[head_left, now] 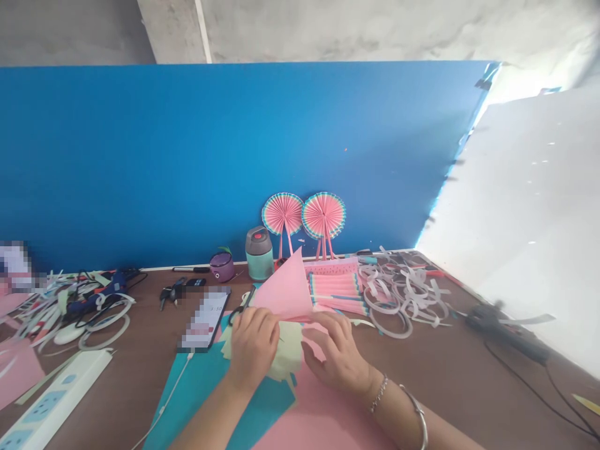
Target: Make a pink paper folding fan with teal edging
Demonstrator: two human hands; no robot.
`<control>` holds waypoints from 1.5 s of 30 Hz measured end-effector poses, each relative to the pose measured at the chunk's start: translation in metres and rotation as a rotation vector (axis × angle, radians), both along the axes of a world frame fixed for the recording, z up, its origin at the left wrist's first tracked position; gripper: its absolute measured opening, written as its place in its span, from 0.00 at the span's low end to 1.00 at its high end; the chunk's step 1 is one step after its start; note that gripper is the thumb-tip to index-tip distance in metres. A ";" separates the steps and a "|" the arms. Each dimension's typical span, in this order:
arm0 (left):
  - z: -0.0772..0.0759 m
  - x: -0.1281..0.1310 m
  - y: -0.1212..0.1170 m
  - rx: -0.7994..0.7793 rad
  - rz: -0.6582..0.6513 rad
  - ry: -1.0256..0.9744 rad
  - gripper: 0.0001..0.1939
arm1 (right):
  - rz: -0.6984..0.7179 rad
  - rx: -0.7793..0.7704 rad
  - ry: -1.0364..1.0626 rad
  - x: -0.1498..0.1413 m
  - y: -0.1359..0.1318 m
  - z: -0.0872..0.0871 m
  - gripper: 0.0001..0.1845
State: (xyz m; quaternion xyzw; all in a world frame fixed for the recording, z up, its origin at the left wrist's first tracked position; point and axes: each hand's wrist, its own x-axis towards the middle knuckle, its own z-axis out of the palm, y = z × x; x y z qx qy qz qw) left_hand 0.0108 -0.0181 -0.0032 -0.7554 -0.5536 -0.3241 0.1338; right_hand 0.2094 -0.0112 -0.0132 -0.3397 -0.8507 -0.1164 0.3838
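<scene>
My left hand [253, 347] and my right hand [338, 356] are both closed on a pink sheet of paper [287, 292], whose far part stands folded up between them. Under the hands lie a pale yellow-green paper [289, 353], a teal sheet [206, 390] and another pink sheet [323, 412]. My right wrist wears two bracelets [398, 400]. Black scissors [242, 305] lie just beyond my left hand.
A phone [205, 319] lies left of the hands. A white power strip [51, 403] sits at the front left. Pleated pink strips [336, 290], white paper rings [398, 294], two round paper fans [304, 215], a green cup [259, 253] and a glue gun [509, 328] surround the work area.
</scene>
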 end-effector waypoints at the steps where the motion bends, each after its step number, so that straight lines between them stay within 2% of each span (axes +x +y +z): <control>1: -0.001 0.003 0.000 -0.047 -0.031 0.060 0.10 | -0.029 -0.025 -0.030 -0.002 0.001 0.000 0.15; 5: -0.008 0.013 0.001 -0.242 -0.132 0.197 0.11 | -0.090 -0.208 -0.206 -0.005 0.013 -0.004 0.11; 9: -0.009 0.011 0.002 -0.435 -0.163 0.196 0.11 | -0.094 -0.422 -0.400 -0.001 0.022 -0.009 0.09; 13: -0.003 0.002 0.004 -0.589 -0.136 0.053 0.09 | -0.028 -0.586 -0.368 0.007 0.026 -0.008 0.10; 18: 0.005 -0.011 0.006 -0.690 -0.158 -0.112 0.09 | 0.082 -0.679 -0.220 0.017 0.029 -0.008 0.13; 21: 0.007 -0.015 0.007 -0.729 -0.167 -0.211 0.09 | 0.089 -0.744 -0.094 0.018 0.029 -0.008 0.13; 24: 0.008 -0.017 0.009 -0.770 -0.134 -0.304 0.10 | 0.006 -0.813 -0.001 0.018 0.029 -0.008 0.10; 29: 0.011 -0.017 0.011 -0.825 -0.100 -0.329 0.07 | -0.033 -0.826 -0.012 0.016 0.029 -0.004 0.09; 34: 0.012 -0.016 0.010 -0.852 -0.129 -0.341 0.07 | -0.064 -0.842 -0.022 0.017 0.030 -0.002 0.10; 45: 0.002 -0.018 0.014 -0.732 -0.081 -0.293 0.06 | -0.106 -0.874 0.044 0.017 0.033 -0.010 0.09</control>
